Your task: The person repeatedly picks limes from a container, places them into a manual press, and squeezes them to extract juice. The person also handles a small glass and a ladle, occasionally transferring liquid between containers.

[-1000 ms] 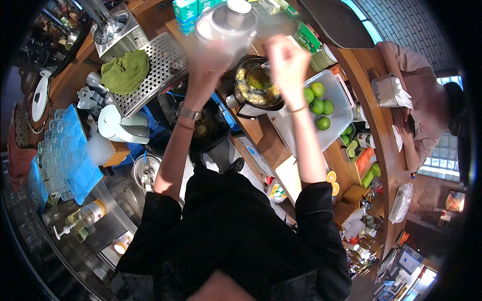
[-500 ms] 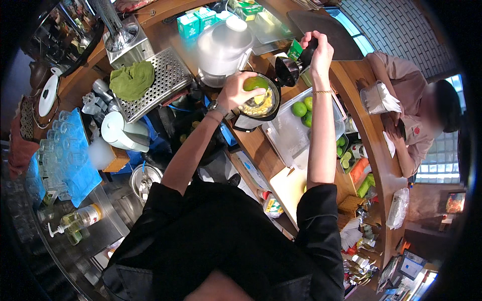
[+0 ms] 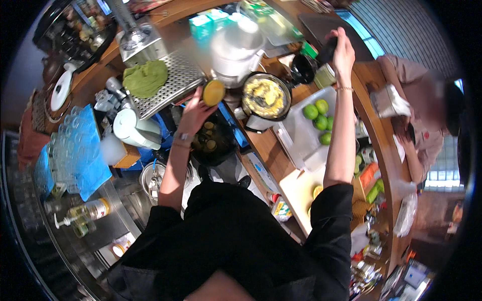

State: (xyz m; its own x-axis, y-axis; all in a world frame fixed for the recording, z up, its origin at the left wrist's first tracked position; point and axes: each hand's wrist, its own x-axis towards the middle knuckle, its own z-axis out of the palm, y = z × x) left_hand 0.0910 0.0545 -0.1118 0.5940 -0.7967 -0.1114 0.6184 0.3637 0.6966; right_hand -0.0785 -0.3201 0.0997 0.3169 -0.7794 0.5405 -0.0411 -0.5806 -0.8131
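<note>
My left hand (image 3: 195,114) grips a citrus half (image 3: 214,93), its hollowed yellow inside showing. It hangs over the edge of a black bin (image 3: 228,131) that has several citrus halves in it. To the right stands a citrus press (image 3: 267,96), its round bowl coated with yellow pulp. My right hand (image 3: 344,54) is closed round the black lever handle (image 3: 328,50) of the press, raised up and to the right. The black press cup (image 3: 303,69) is lifted off the bowl.
Several green citrus fruits (image 3: 321,123) lie in a clear tray (image 3: 306,153) beside a cutting board (image 3: 296,188). A white machine (image 3: 236,55) stands behind the press. At left are a perforated metal tray (image 3: 178,72) with a green cloth (image 3: 145,79). Across the counter sits another person (image 3: 414,95).
My left hand has lifted the citrus half out of the press bowl and moved it left to the bin. The right hand still grips the raised handle; the view has shifted slightly.
</note>
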